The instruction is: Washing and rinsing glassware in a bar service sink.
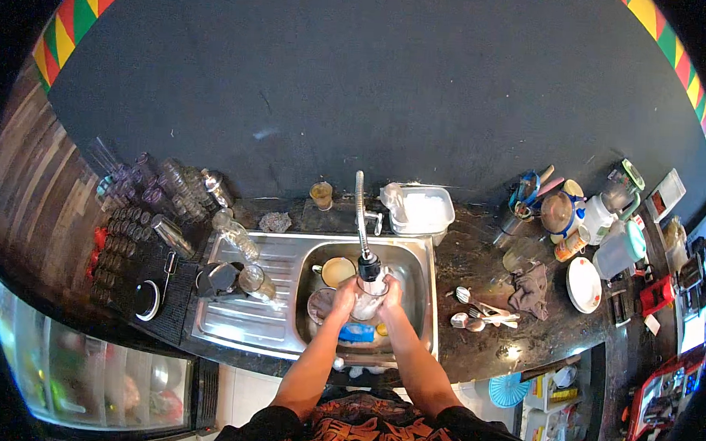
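Observation:
Under the black spout of the tap [369,262], my two hands hold a clear glass [370,306] between them inside the steel sink [425,334]. My left hand [343,300] wraps its left side and my right hand [393,295] its right side. Whitish water or foam shows in the glass. Behind my left hand stands a cream mug [337,272]. A round dish [318,306] lies partly hidden by my left hand. Below the glass, a blue thing [357,333], perhaps a sponge or cloth, lies in the sink beside a small yellow piece [381,330].
On the left drainboard [262,327] stand a blender jar [257,282] and a clear bottle [238,237]. Rows of glasses [128,234] fill the far left. A white tub [424,212] sits behind the sink. Rightward lie cutlery [487,315], a dark cloth [529,291] and a white bowl [583,284].

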A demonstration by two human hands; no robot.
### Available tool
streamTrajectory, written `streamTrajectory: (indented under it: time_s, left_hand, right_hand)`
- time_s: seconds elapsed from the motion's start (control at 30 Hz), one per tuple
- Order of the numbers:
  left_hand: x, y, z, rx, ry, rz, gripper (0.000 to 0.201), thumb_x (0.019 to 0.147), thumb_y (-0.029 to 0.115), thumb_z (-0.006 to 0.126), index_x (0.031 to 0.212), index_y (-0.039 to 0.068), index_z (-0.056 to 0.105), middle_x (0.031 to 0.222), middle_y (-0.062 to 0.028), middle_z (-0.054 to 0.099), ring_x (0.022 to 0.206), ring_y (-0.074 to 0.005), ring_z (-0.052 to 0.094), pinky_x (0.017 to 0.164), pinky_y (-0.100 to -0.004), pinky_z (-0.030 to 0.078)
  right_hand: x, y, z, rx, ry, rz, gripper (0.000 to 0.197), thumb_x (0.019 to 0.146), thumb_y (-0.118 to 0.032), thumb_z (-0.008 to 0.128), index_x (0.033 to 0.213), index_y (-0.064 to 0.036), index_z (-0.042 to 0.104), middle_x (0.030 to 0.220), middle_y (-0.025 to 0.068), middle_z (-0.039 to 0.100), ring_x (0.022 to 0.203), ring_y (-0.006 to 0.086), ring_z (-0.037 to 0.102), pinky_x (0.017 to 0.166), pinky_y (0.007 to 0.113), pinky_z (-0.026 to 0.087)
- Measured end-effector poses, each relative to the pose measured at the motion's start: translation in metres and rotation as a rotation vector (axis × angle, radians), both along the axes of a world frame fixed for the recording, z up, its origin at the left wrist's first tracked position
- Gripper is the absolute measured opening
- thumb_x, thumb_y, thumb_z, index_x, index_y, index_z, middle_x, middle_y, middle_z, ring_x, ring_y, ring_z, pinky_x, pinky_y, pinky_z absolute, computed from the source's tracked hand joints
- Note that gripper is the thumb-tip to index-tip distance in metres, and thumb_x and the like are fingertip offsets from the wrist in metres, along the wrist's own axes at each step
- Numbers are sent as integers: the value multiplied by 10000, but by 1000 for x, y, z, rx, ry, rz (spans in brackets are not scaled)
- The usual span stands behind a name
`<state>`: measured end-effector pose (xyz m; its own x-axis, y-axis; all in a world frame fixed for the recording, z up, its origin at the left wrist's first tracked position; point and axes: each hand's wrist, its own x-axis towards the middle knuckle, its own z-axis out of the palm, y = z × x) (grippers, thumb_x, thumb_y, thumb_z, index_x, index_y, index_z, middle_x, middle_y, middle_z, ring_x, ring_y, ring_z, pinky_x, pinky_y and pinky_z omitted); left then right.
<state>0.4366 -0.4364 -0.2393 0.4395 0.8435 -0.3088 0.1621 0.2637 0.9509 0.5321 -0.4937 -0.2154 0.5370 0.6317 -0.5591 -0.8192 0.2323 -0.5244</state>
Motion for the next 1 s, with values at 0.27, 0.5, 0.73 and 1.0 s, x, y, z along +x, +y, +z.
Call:
streamTrajectory:
  time_s: [0.27, 0.5, 0.73, 1.0]
  left_hand:
    - [-22, -6, -20, 347, -105, -15, 450, 878, 331, 291, 854, -19, 572, 780, -182, 587, 758, -283, 553, 696, -346, 403]
    - [7, -27, 2, 14, -155, 181, 409, 869, 330, 331, 833, -7, 560, 795, -96, 603, 764, -227, 557, 744, -319, 411]
    - [35, -18, -6, -935, -737, -153, 324, 840, 296, 352, 959, 98, 578, 922, -46, 598, 852, -208, 562, 797, -382, 427]
    - [29, 4, -5, -457, -454, -39, 350, 849, 312, 357, 969, 64, 573, 911, -49, 588, 843, -158, 543, 773, -294, 414]
  right_hand:
    - [-13, 11, -33, 272, 192, 393, 487, 785, -394, 321, 876, 23, 555, 806, 176, 601, 690, 309, 584, 642, 395, 492]
    - [-7, -20, 13, -454, -401, -260, 210, 731, -133, 480, 542, -42, 496, 512, -2, 443, 445, 120, 386, 426, 288, 289]
    - [7, -48, -3, -186, -912, -407, 340, 702, -83, 479, 461, -99, 240, 489, -64, 231, 458, 45, 210, 409, 277, 139]
    - [25, -16, -21, -123, -528, -140, 216, 623, -97, 420, 425, -97, 334, 472, -26, 286, 454, 95, 262, 429, 283, 199]
